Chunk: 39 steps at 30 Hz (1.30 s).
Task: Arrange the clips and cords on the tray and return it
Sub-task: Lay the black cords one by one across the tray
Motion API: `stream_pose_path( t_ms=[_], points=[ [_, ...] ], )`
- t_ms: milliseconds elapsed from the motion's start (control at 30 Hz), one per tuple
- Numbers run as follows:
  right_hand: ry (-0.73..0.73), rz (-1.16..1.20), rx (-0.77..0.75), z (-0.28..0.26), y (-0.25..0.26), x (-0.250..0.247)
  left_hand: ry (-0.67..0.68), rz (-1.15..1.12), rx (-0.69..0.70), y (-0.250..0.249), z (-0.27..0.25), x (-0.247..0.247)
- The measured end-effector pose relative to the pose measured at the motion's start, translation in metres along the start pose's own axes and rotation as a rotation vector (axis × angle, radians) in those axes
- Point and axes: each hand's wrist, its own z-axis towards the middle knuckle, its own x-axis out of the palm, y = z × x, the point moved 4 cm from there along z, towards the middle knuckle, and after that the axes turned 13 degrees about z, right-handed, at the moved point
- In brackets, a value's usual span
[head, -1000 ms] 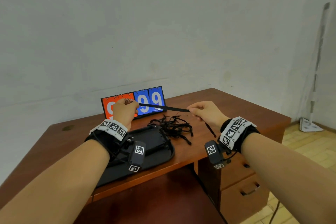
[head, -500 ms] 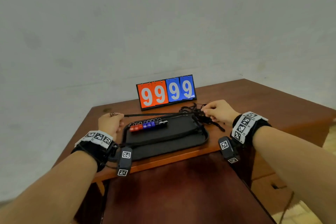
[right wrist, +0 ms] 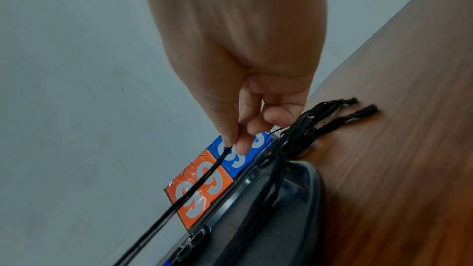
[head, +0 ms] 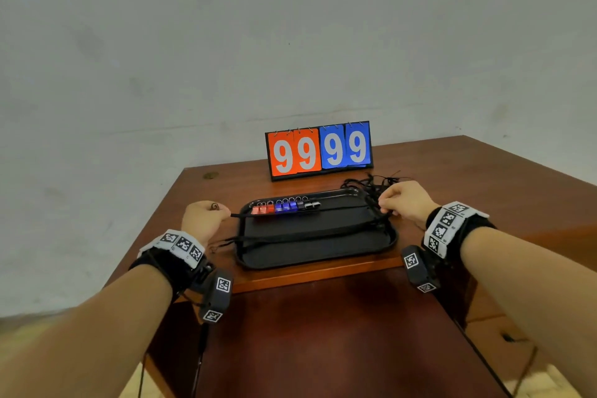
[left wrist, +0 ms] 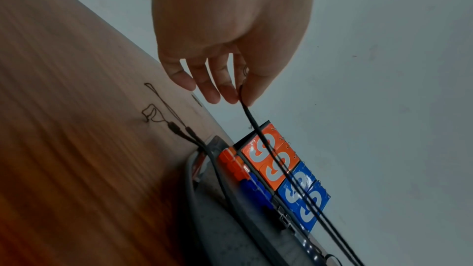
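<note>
I had brought the cord (head: 290, 212) down from mid-air to stretch just above the tray (head: 316, 255), my left hand (head: 203, 220) and right hand (head: 403, 200) each pinching an end beside it, so it seemed nearly laid.

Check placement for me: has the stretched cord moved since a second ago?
Yes, down: the cord crossed the scoreboard digits then, now it spans the tray by the clips.
</note>
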Motion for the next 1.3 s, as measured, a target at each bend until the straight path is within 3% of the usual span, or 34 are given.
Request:
stream_pose_path(
  t_ms=[367,767,1300],
  points=[
    [0.018,-0.096,0.006,0.023,-0.025,0.003,0.084,0.340,0.069,0.001,0.003,0.023],
    [-0.023,-0.113,0.036,0.028,-0.040,0.009,0.160,0.451,0.107,0.005,0.002,0.031],
    [0.051,-0.121,0.077,0.017,-0.033,0.007,0.198,0.494,0.111,0.001,-0.008,0.025]
  ],
)
